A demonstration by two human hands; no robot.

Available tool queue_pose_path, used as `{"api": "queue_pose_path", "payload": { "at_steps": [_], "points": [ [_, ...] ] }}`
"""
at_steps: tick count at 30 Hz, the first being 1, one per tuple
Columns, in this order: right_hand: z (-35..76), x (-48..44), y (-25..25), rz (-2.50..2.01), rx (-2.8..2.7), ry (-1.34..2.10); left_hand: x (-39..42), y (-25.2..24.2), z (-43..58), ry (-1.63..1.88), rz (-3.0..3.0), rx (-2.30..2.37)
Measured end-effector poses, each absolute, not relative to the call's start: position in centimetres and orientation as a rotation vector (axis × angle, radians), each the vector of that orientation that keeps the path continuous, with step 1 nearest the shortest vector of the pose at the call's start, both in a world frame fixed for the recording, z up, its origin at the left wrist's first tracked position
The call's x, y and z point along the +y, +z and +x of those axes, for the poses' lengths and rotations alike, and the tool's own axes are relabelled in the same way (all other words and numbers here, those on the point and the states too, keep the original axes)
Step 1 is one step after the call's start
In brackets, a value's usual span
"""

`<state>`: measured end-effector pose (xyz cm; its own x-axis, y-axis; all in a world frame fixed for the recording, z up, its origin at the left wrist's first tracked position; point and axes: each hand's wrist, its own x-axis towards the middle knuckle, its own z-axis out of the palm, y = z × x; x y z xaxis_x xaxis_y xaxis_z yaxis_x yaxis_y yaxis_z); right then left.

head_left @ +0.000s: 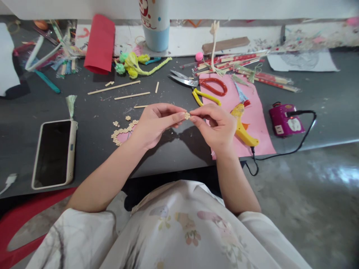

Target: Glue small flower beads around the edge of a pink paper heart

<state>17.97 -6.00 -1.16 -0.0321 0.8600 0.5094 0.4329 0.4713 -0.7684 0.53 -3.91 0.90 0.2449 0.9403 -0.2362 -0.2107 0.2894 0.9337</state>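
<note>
My left hand (157,123) and my right hand (215,125) meet over the dark table (92,108). Both pinch one tiny beige flower-shaped piece (187,116) between their fingertips. Just left of my left hand lies a curved row of similar small beige pieces (121,132) on a pink shape. A yellow glue gun (242,125) rests on pink paper (258,123) right behind my right hand.
A phone (54,152) lies at the left. Thin wooden sticks (114,87), scissors with red and yellow handles (196,85), a red folded sheet (100,44), a cup (155,24), wrapped chopsticks (252,69) and a magenta device with a black cable (284,121) crowd the table.
</note>
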Motion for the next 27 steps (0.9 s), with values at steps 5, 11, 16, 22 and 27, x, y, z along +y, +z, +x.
{"api": "queue_pose_path", "payload": {
  "at_steps": [5, 11, 16, 22, 27],
  "points": [
    [18.02, -5.82, -1.17, -1.088, -1.666, 0.506, -3.90, 0.68, 0.40, 0.965, 0.918, 0.967],
    [17.86, -5.91, -1.17, -1.080, -1.678, 0.511, -3.85, 0.59, 0.29, 0.934, 0.916, 0.963],
    [17.85, -6.03, -0.94, -1.031, -1.695, 0.512, -3.87, 0.50, 0.35, 0.922, 0.905, 0.932],
    [18.06, -5.79, -1.63, -0.983, -1.669, 0.495, -3.89, 0.32, 0.70, 0.973, 0.854, 0.876],
    [18.17, -5.77, -1.83, -0.956, -1.718, 0.453, -3.78, 0.38, 0.84, 0.997, 0.857, 0.881]
  ]
}}
